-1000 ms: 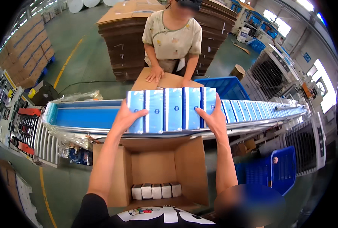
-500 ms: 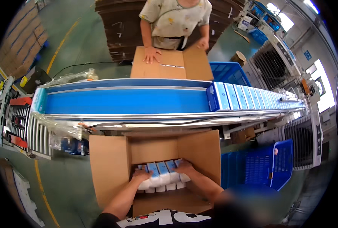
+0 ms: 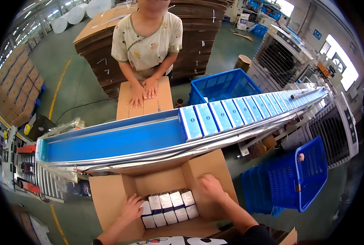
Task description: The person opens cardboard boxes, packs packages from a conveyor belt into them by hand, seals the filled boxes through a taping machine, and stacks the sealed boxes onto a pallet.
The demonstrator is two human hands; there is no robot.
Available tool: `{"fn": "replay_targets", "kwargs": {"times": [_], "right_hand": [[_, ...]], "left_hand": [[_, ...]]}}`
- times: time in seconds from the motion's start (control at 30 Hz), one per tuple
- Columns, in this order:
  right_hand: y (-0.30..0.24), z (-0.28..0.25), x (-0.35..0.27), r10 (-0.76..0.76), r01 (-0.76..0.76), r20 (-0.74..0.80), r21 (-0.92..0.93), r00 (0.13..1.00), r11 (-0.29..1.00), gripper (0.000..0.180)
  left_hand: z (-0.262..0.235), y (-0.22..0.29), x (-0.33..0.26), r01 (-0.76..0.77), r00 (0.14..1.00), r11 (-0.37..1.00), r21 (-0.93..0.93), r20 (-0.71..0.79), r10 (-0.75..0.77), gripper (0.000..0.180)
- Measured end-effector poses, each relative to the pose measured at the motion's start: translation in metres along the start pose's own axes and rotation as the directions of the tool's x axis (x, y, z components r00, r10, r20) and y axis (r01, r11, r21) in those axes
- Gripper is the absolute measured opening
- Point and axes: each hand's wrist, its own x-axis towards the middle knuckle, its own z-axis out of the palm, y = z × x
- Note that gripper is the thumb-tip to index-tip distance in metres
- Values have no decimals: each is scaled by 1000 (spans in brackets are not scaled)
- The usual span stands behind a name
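Note:
An unlidded cardboard carton (image 3: 155, 179) with raised flaps stands in front of me. Inside it, white wrapped packs (image 3: 169, 216) with dark bands lie side by side in two rows. My left hand (image 3: 131, 209) is at the carton's left side, fingers stretched out and touching or very near the leftmost pack. Over the carton's right part is my right hand (image 3: 211, 187), apart from the packs and next to the right flap (image 3: 212, 165). Its fingers are loosely bent, somewhat blurred, with nothing visible in them.
A blue conveyor belt (image 3: 116, 143) crosses beyond the carton, carrying a line of blue-and-white packs (image 3: 220, 115). Across it, a co-worker presses both hands on a cardboard box (image 3: 161, 94). Blue baskets (image 3: 308, 175) stand at right, a blue crate (image 3: 198, 92) behind the belt, stacked cardboard (image 3: 104, 61) farther back.
My hands have let go of the blue-topped packs and moved apart, the right one up and right. The co-worker's box flaps are now folded down. The view has shifted.

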Motion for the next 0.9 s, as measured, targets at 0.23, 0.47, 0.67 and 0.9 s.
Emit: {"fn": "replay_targets", "kwargs": {"times": [0.23, 0.47, 0.67, 0.9], "right_hand": [[71, 114, -73, 650, -647, 67, 215, 757, 732, 59], [56, 117, 5, 408, -810, 704, 551, 581, 202, 76], [87, -106, 75, 183, -484, 462, 701, 868, 524, 49], [132, -212, 164, 393, -361, -246, 163, 886, 918, 44]], "left_hand": [[46, -10, -47, 530, 843, 818, -224, 36, -536, 58], [4, -42, -36, 613, 767, 767, -189, 376, -520, 38], [-82, -18, 8, 457, 889, 687, -565, 287, -356, 34], [-221, 39, 193, 104, 903, 132, -986, 38, -427, 33]]}}
